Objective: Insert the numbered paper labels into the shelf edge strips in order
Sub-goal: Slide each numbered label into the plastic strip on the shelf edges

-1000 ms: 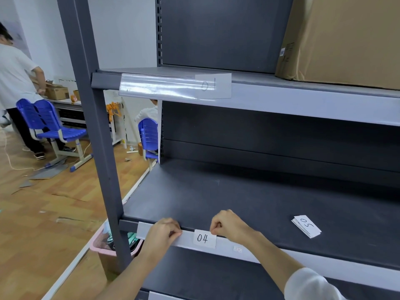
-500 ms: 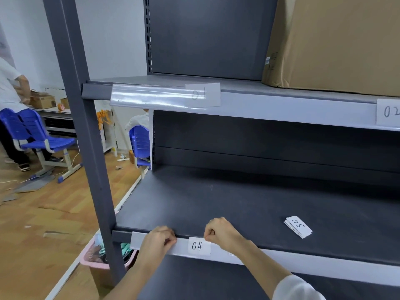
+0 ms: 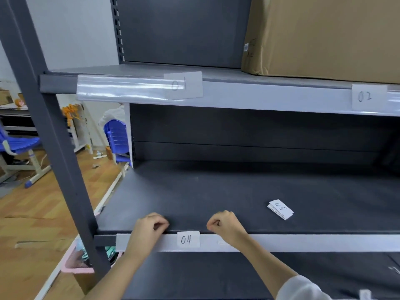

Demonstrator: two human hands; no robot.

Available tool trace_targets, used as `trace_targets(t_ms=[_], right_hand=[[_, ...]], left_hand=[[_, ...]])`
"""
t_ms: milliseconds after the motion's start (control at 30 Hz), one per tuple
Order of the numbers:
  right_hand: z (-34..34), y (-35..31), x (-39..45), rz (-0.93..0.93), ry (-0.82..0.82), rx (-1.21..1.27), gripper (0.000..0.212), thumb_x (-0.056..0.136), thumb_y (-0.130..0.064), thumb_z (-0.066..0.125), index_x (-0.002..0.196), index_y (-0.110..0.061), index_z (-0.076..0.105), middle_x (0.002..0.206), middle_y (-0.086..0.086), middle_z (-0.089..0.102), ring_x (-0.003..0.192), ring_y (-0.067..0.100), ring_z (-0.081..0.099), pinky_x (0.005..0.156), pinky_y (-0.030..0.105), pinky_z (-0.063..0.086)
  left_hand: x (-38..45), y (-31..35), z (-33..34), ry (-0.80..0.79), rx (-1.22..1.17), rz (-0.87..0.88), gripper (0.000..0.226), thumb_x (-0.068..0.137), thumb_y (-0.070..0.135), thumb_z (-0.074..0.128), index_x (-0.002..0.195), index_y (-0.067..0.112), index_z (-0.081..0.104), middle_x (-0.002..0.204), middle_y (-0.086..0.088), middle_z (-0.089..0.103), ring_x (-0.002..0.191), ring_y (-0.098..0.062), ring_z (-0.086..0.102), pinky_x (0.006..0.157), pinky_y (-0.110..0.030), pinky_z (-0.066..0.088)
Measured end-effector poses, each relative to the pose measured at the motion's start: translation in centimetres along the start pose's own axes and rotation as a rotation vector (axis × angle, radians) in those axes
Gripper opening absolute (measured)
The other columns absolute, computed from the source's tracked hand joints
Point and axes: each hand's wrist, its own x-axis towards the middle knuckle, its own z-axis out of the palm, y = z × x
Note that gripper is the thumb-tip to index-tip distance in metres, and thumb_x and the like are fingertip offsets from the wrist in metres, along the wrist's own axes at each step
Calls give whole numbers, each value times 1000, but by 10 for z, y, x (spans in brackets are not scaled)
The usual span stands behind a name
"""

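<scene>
The label "04" (image 3: 187,239) sits in the white edge strip (image 3: 303,242) of the middle shelf. My left hand (image 3: 147,230) pinches the strip's top edge just left of that label. My right hand (image 3: 225,226) is curled on the same edge just right of it. A small stack of paper labels with "05" on top (image 3: 281,208) lies on the dark shelf board, to the right of my right hand. On the upper shelf's strip (image 3: 121,87) sit the labels "01" (image 3: 183,85) and "02" (image 3: 368,96).
A large cardboard box (image 3: 324,35) stands on the upper shelf at the right. The grey shelf upright (image 3: 54,148) runs down the left. A pink basket (image 3: 78,265) sits on the floor beside it. Blue chairs (image 3: 118,137) and a person stand behind, on the wooden floor.
My view has shifted to the right, so the "02" label has come into sight. Both hands stay at the strip's top edge beside "04", with the fingers curled a little tighter.
</scene>
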Motion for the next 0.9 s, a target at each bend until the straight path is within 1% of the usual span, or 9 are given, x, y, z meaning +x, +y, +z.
trace_targets(t_ms=[133, 167, 233, 300, 433, 567, 700, 800, 900], right_hand=[[-17, 24, -29, 88, 35, -3, 22, 81, -2, 49, 70, -1, 69, 53, -14, 57, 53, 5, 44, 42, 5, 34], [-22, 30, -37, 103, 38, -6, 23, 81, -3, 49, 67, -2, 68, 56, -10, 62, 55, 7, 43, 42, 7, 32], [-29, 38, -50, 116, 44, -13, 21, 81, -4, 49, 77, 4, 68, 85, 7, 73, 68, 8, 48, 50, 12, 34], [-38, 45, -67, 107, 58, -15, 21, 80, -3, 49, 84, 8, 67, 96, 17, 71, 71, 9, 48, 52, 17, 36], [-57, 71, -108, 42, 53, -19, 19, 81, -3, 51, 83, 6, 68, 72, 2, 61, 57, 2, 45, 52, 7, 36], [-78, 104, -151, 47, 53, 18, 18, 81, 0, 52, 84, 8, 68, 79, 21, 65, 67, 8, 44, 56, 11, 37], [-101, 122, -172, 54, 60, 10, 19, 79, 1, 50, 81, 5, 69, 90, 20, 71, 69, 9, 46, 55, 9, 36], [-110, 127, -173, 69, 82, 18, 17, 76, 3, 47, 74, 9, 63, 90, 30, 65, 68, 12, 38, 55, 16, 32], [-119, 130, -165, 99, 110, 20, 15, 76, 3, 46, 74, 12, 59, 82, 31, 58, 69, 13, 35, 58, 20, 32]], left_hand=[[-7, 14, 14, 10, -16, 37, 21, 71, -5, 71, 65, 15, 69, 66, 17, 59, 70, 18, 55, 64, 0, 40], [-12, 19, 17, 22, -9, 46, 16, 70, -5, 71, 66, 10, 71, 65, 15, 59, 69, 18, 55, 63, 0, 40], [-22, 26, 22, 35, -1, 52, 13, 70, -5, 72, 67, 8, 72, 64, 15, 59, 68, 18, 54, 62, 0, 39], [-37, 38, 28, 49, -3, 37, 13, 70, -4, 72, 67, 9, 73, 58, 20, 60, 69, 14, 56, 61, -2, 40], [-77, 78, 46, 87, 24, 46, 11, 68, -4, 74, 68, 7, 74, 53, 22, 58, 79, -3, 57, 63, -3, 39], [-113, 117, 70, 26, 54, -13, 9, 71, 1, 73, 72, 10, 75, 61, 24, 56, 61, 10, 57, 59, -2, 38], [-129, 139, 92, -31, 71, -10, 11, 71, 5, 73, 69, 16, 73, 62, 37, 58, 69, 16, 55, 61, -16, 43], [-122, 158, 98, -45, 100, 25, 7, 76, 8, 70, 75, 14, 73, 63, 24, 55, 63, 10, 54, 62, -7, 37], [-102, 170, 102, -55, 87, 57, 6, 79, 9, 66, 78, 10, 73, 71, 12, 58, 66, 2, 53, 65, -12, 40]])
